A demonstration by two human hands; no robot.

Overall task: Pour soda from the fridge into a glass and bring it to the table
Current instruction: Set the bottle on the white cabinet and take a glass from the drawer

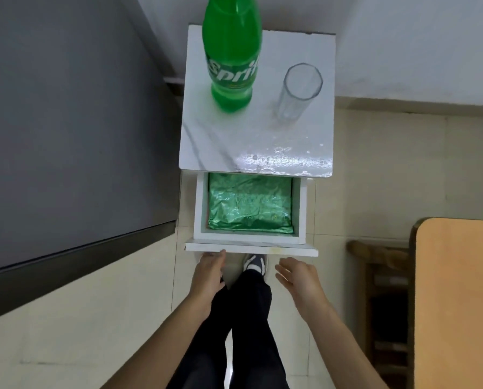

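Two task items already stand on the small white marble-patterned surface (255, 141): the tall green plastic soda bottle (231, 51) at its left, the empty clear faceted glass (297, 91) to the right, apart from it. Fetching looks done; pouring and carrying are left. Far left is a dark grey panel (66, 136), perhaps the fridge. Below, the white drawer (250, 245) is pulled out, a shiny green foil packet (250, 204) inside. The left hand (209, 272) touches the drawer front, fingers loosely curled, gripping nothing; the right hand (299, 279) hovers released beside it. At far right, the orange wooden table (459, 304) waits.
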